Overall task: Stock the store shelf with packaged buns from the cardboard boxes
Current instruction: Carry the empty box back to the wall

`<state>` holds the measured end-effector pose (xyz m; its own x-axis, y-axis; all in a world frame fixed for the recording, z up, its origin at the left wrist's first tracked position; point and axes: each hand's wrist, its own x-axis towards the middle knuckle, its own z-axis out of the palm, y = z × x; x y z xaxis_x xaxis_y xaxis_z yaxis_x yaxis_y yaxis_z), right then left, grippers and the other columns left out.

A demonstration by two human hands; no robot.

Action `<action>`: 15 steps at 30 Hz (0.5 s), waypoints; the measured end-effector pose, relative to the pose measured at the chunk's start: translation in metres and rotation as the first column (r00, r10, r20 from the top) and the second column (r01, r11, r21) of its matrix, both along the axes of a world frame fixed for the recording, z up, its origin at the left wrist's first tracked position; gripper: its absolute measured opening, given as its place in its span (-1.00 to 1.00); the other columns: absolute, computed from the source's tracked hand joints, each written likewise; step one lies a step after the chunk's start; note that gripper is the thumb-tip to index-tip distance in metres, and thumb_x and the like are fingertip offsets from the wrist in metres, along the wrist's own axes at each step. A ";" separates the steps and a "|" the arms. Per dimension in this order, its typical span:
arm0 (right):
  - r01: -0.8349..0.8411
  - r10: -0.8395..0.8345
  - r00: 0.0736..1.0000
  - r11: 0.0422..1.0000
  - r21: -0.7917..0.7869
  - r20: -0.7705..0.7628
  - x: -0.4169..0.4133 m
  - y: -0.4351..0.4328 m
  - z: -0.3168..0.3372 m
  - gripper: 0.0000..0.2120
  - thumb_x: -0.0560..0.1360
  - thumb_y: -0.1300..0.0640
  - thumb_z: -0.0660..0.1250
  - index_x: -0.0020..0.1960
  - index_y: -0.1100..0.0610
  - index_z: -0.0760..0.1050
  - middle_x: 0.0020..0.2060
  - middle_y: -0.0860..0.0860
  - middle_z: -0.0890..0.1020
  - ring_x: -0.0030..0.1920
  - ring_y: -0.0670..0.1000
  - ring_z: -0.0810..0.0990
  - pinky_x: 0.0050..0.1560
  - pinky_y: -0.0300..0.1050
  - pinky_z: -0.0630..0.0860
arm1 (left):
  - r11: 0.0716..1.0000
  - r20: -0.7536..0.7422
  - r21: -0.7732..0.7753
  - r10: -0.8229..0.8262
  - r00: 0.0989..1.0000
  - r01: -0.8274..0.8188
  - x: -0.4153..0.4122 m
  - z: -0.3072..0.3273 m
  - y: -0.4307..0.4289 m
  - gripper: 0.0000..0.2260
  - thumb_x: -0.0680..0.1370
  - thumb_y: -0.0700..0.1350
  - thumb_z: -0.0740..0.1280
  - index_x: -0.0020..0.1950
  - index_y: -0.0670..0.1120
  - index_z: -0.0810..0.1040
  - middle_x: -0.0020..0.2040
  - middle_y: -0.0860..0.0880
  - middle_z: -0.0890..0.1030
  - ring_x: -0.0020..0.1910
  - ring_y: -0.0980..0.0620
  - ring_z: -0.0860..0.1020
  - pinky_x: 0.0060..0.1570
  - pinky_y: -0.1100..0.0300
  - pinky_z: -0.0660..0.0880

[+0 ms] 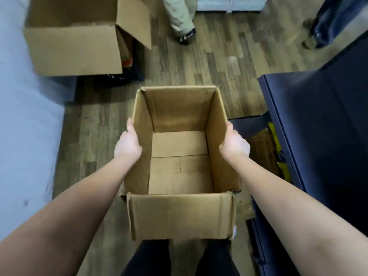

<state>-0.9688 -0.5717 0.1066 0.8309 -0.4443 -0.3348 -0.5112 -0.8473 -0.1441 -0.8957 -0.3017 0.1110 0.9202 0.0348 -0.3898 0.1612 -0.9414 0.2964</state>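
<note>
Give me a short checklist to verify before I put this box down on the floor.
1. The held cardboard box is empty: ok, bare bottom shows.
2. The left hand holds the left wall: ok.
3. The right hand holds the right wall: ok.
4. The floor ahead is free: not ok, another person's shoe stands there.
5. The second cardboard box has buns: cannot tell, inside hidden.
</note>
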 end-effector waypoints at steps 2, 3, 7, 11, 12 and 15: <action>0.006 -0.007 0.999 1.000 0.014 0.031 0.017 0.031 0.024 -0.26 0.50 0.17 0.31 0.54 0.02 -0.02 0.15 0.10 0.54 -0.02 0.14 0.59 -0.15 0.00 0.55 | 1.000 0.018 -0.004 -0.006 1.000 0.006 0.018 0.025 0.034 -0.24 0.51 -0.28 0.29 0.57 -0.04 -0.09 0.17 -0.24 0.49 0.07 -0.21 0.53 0.05 -0.05 0.49; 0.005 -0.006 0.999 1.000 0.019 0.045 0.025 0.046 0.035 -0.26 0.49 0.18 0.31 0.54 0.01 -0.02 0.13 0.10 0.55 -0.03 0.13 0.59 -0.14 0.00 0.56 | 1.000 0.029 -0.010 -0.008 1.000 0.008 0.026 0.038 0.050 -0.25 0.51 -0.28 0.29 0.56 -0.04 -0.07 0.18 -0.24 0.48 0.08 -0.21 0.53 0.06 -0.05 0.49; -0.013 0.011 0.997 0.999 0.037 0.077 0.058 0.095 0.075 -0.25 0.49 0.19 0.29 0.54 0.00 -0.05 0.06 0.08 0.57 -0.10 0.11 0.60 -0.13 0.00 0.57 | 0.999 0.077 -0.027 -0.017 0.997 0.019 0.049 0.084 0.106 -0.24 0.50 -0.25 0.31 0.56 -0.01 -0.06 0.19 -0.21 0.47 0.07 -0.19 0.53 0.03 -0.03 0.51; -0.085 0.083 0.990 0.996 0.020 0.114 0.101 0.137 0.113 -0.27 0.48 0.18 0.30 0.53 0.01 -0.01 0.03 0.08 0.56 -0.09 0.10 0.59 -0.14 0.00 0.57 | 0.999 0.123 -0.029 0.030 0.992 -0.026 0.072 0.119 0.156 -0.25 0.49 -0.27 0.29 0.56 -0.03 -0.05 0.14 -0.22 0.48 0.03 -0.18 0.53 -0.04 0.01 0.49; -0.101 0.098 0.988 0.995 0.013 0.116 0.112 0.145 0.120 -0.29 0.48 0.18 0.29 0.52 0.02 0.01 0.03 0.08 0.56 -0.07 0.11 0.59 -0.14 -0.01 0.56 | 0.999 0.132 -0.026 0.040 0.990 -0.037 0.077 0.126 0.165 -0.26 0.49 -0.28 0.29 0.56 -0.04 -0.04 0.13 -0.22 0.48 0.03 -0.18 0.52 -0.06 0.01 0.48; -0.163 0.164 0.978 0.986 -0.020 0.127 0.151 0.169 0.139 -0.33 0.48 0.16 0.28 0.50 0.03 0.05 0.05 0.09 0.57 -0.02 0.14 0.59 -0.16 -0.06 0.51 | 0.995 0.158 -0.017 0.098 0.983 -0.096 0.093 0.144 0.195 -0.28 0.49 -0.27 0.28 0.55 -0.04 -0.03 0.17 -0.22 0.45 0.09 -0.20 0.50 -0.02 -0.01 0.46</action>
<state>-0.8175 -0.4026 0.2460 0.9284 -0.3013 -0.2174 -0.3431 -0.9197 -0.1907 -0.8025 -0.1066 0.2552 0.9627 0.1238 -0.2405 0.2018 -0.9207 0.3341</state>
